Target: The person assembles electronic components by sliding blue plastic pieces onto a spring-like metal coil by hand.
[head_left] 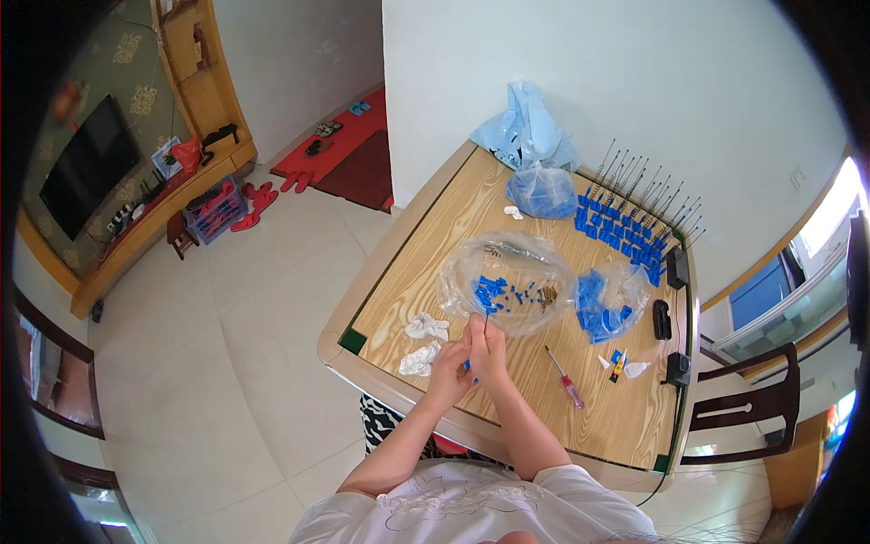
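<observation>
My two hands meet over the near edge of the table, fingers closed. My left hand [449, 372] grips a small blue plastic piece [468, 364], mostly hidden by the fingers. Against it, my right hand [488, 350] pinches a thin dark rod [487, 318] whose tip sticks up past the fingers. Just beyond them lies an opened clear plastic bag [453, 288] with small blue parts [490, 292] and a cluster of brownish metal pieces [547, 296] on it. A screwdriver [568, 385] with a clear red handle rests to the right.
Blue blocks [616, 228] with upright thin rods and springs stand in rows at the far right. Near them are a bag of blue pieces [594, 304], a knotted bag [542, 190], a small tube [618, 365] and black devices [678, 369]. Crumpled tissues [421, 358] lie left; a chair [748, 408] stands right.
</observation>
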{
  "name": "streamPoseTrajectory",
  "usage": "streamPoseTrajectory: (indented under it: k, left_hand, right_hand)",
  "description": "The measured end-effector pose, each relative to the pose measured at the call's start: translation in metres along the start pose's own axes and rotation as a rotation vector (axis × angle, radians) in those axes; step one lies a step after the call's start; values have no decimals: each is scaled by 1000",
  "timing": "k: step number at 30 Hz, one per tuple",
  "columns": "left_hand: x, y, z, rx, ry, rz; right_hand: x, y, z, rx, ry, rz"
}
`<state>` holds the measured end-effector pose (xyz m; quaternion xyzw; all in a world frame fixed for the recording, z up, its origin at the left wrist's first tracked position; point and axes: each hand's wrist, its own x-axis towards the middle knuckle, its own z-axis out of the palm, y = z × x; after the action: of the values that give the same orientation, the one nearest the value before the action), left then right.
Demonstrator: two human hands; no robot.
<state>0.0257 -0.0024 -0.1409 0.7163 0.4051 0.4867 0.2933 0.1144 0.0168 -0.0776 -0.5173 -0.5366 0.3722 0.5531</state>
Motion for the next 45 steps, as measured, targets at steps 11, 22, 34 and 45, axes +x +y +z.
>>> streamPoseTrajectory:
  k: [11,22,34,45]
  left_hand:
    - [-1,-2,3,-29,3,-25]
    - [-3,-4,6,-27,38,-2]
    - [-4,-4,6,-26,27,-34]
    - [-1,2,4,-18,23,-34]
  right_hand:
    - [-1,0,0,0,4,9]
    - [0,0,0,3,10,-25]
    - [-1,1,-1,-12,5,-10]
    - [-1,0,0,19,21,1]
